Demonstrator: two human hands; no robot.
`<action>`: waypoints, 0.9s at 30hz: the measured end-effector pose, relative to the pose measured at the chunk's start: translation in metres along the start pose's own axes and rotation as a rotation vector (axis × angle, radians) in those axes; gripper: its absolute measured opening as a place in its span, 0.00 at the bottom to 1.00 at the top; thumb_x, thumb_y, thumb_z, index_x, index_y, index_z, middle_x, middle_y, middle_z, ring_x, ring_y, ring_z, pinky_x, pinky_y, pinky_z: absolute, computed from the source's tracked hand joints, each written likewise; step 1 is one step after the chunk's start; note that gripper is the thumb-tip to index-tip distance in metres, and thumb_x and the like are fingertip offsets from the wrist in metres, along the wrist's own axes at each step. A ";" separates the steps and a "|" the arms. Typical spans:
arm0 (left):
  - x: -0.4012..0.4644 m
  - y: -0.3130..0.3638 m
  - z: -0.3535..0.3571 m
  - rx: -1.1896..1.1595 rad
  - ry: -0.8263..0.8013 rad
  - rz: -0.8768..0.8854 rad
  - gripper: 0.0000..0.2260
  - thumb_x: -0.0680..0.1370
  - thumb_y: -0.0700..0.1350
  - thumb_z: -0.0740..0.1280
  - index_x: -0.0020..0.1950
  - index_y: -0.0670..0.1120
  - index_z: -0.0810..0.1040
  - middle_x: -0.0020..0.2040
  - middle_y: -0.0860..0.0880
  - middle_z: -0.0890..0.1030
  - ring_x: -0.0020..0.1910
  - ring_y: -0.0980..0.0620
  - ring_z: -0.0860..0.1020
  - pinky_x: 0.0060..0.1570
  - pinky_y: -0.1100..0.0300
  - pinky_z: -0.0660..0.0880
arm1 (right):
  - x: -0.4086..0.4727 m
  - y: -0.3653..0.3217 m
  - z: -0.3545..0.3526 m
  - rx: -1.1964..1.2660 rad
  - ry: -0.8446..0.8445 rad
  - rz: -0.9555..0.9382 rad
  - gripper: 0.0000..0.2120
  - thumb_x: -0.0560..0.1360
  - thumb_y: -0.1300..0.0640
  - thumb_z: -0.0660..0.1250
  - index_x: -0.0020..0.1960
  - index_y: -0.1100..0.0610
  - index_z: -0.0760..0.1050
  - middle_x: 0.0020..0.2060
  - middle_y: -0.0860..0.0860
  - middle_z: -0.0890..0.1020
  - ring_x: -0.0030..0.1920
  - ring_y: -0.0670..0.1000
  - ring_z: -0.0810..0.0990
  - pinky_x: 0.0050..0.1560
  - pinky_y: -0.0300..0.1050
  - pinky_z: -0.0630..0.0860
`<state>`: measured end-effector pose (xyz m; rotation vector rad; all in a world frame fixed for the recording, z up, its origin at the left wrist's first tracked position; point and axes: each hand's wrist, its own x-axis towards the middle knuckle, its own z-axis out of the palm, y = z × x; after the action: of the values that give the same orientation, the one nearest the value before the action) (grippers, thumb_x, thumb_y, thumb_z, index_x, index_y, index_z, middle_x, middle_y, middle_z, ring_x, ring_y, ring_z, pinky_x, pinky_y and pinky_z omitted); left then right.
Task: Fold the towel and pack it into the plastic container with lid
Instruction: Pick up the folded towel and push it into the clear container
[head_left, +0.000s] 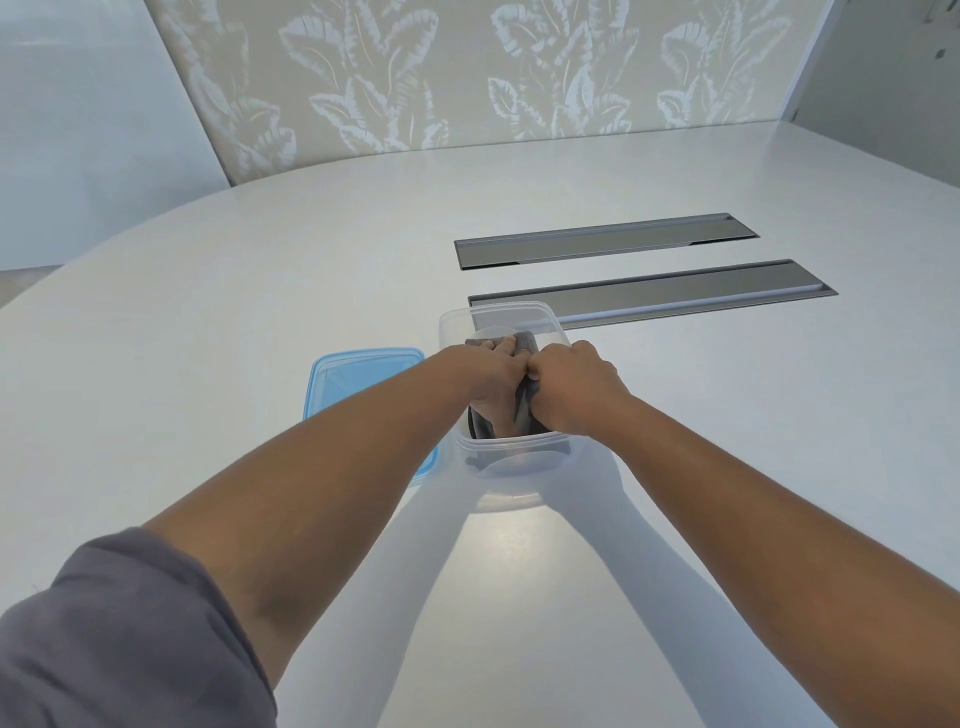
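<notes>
A clear plastic container (498, 314) stands on the white table in the middle of the view. Inside it lies a folded grey towel (525, 342), mostly hidden under my hands. My left hand (496, 382) and my right hand (571, 387) are side by side inside the container, both pressing down with fingers closed on the towel. The blue lid (358, 374) lies flat on the table just left of the container, partly covered by my left forearm.
Two long grey metal cable hatches (605, 241) (675, 291) are set into the table behind and to the right of the container. A leaf-patterned wall panel (467, 73) rises beyond the table's far curved edge.
</notes>
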<state>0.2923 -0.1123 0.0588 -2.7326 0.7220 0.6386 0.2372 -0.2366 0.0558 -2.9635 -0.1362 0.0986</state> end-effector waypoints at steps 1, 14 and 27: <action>0.001 0.000 0.002 -0.008 0.006 -0.002 0.57 0.67 0.64 0.77 0.84 0.54 0.45 0.84 0.47 0.39 0.83 0.44 0.49 0.78 0.46 0.58 | 0.000 0.000 0.000 0.002 0.002 -0.001 0.06 0.75 0.56 0.63 0.50 0.47 0.74 0.43 0.49 0.71 0.50 0.56 0.68 0.45 0.51 0.69; -0.005 -0.004 -0.003 -0.092 0.068 0.073 0.47 0.66 0.61 0.79 0.78 0.48 0.61 0.75 0.47 0.64 0.69 0.45 0.70 0.68 0.46 0.72 | 0.002 0.012 0.006 0.365 0.114 0.034 0.37 0.77 0.66 0.63 0.82 0.50 0.55 0.82 0.58 0.48 0.65 0.65 0.75 0.60 0.55 0.76; -0.053 -0.048 0.029 -1.200 1.040 -0.305 0.10 0.73 0.42 0.64 0.51 0.53 0.76 0.43 0.57 0.77 0.39 0.59 0.76 0.38 0.62 0.71 | 0.010 0.011 0.010 0.164 0.056 0.044 0.39 0.77 0.70 0.60 0.83 0.53 0.50 0.83 0.59 0.48 0.70 0.68 0.72 0.63 0.56 0.74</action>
<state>0.2661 -0.0400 0.0643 -4.1160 -0.0865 -0.8167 0.2471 -0.2452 0.0438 -2.8026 -0.0523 0.0312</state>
